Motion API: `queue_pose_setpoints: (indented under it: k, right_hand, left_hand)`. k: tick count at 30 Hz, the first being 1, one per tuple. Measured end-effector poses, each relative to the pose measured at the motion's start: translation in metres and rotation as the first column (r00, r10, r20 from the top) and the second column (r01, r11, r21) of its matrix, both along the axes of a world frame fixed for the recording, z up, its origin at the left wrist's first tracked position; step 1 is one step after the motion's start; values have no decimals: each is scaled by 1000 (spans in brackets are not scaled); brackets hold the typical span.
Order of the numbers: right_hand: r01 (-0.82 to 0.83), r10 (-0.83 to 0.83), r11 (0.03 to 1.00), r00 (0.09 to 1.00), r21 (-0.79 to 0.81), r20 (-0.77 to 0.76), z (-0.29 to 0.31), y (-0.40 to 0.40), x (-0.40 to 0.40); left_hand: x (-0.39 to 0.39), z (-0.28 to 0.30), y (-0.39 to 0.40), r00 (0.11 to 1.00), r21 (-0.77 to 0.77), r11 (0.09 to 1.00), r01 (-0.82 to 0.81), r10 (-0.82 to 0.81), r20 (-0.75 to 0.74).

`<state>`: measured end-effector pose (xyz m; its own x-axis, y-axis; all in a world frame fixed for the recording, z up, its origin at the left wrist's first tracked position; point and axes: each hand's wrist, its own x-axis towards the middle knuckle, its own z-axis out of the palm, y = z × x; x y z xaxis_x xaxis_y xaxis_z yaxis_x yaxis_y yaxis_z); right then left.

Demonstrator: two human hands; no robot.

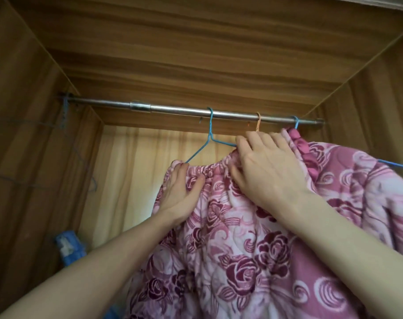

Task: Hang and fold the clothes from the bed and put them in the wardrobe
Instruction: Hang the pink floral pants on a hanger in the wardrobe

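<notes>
Pink floral quilted garment [230,238] with a gathered elastic waistband, hanging inside the wardrobe [195,54] from a blue wire hanger [210,134] whose hook passes over the metal rail [172,109] near the rail's middle. The waistband bunches along the hanger's lower part, below the rail and slightly right of its centre; the fabric falls toward the bottom edge of the view. The left hand [181,192] lies flat against the left end of the waistband, fingers straight and slightly spread, fingertips touching the point where the hanger's left arm enters the cloth. The right hand [265,166] rests over the right part of the waistband, fingers extended and loosely parted, fingertips reaching the hanger's right arm; whether the thumb pinches the fabric beneath cannot be told. Both bare forearms rise from the lower edge of the view. To the right, a second garment [357,180] in the same pink floral fabric hangs touching the first, on another blue hanger [296,123] hooked near the right end of the rail. An orange hanger hook [258,122] sits on the rail between the two blue hooks, its body hidden behind the right hand. Pale yellow curtain-like cloth [126,169] covers the back of the wardrobe. Blue wire or string [64,116] hangs along the left wall from the rail's left end. A blue and white packet [68,246] lies low in the left corner, blurred
</notes>
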<state>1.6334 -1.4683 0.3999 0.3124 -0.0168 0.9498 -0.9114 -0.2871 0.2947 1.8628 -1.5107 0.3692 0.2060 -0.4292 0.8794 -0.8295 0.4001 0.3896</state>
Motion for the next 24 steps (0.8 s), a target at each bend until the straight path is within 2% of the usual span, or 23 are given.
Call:
queue_pose_setpoints:
  k: [6, 10, 16, 24]
  right_hand:
    - [-178, 178, 983, 984, -37, -10, -33, 1, -2]
    - [-312, 311, 950, 949, 16, 53, -72, 4, -4]
    - [-507, 485, 843, 861, 180, 153, -172, 31, -5]
    - [-693, 678, 631, 711, 349, 187, -299, 80, 1]
  left_hand:
    - [-25, -26, 45, 1000, -92, 996, -11, 14, 28]
    - [-42, -72, 94, 963, -119, 974, -191, 209, 169]
    - [-61, -174, 183, 816, -99, 854, -512, 519, 257]
    - [-75, -271, 274, 640, 34, 688, -725, 654, 404]
